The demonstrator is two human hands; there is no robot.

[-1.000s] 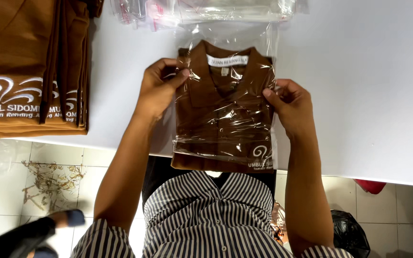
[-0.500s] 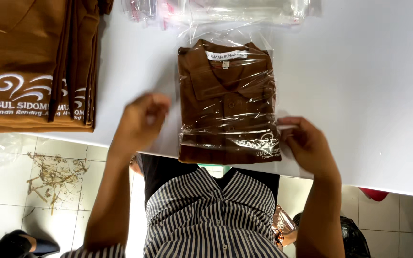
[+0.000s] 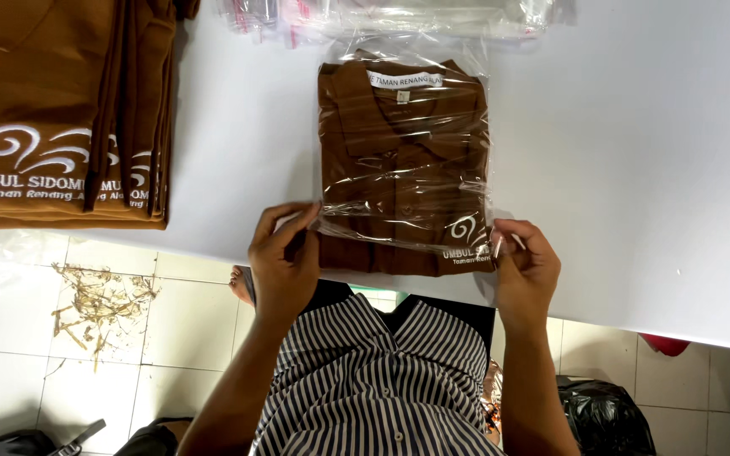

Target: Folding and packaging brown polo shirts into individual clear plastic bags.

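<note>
Folded brown polo shirt [image 3: 403, 160] lies collar away from the person on the white worktop [image 3: 635, 152], already slid inside a clear plastic bag [image 3: 466, 203] whose open end faces the near edge. Left hand [image 3: 283, 262] pinches the bag's near left corner between thumb and fingers, and right hand [image 3: 524, 270] pinches the near right corner the same way, so both grips are closed on the film. The shirt looks fully inside, with its hem and white embroidered logo under the plastic; judging from the loose mouth, the bag is not yet folded over or sealed. A stack of folded brown shirts [image 3: 61, 110] sits at the far left, well apart, and a heap of empty clear bags [image 3: 382, 17] lies just beyond the collar.
</note>
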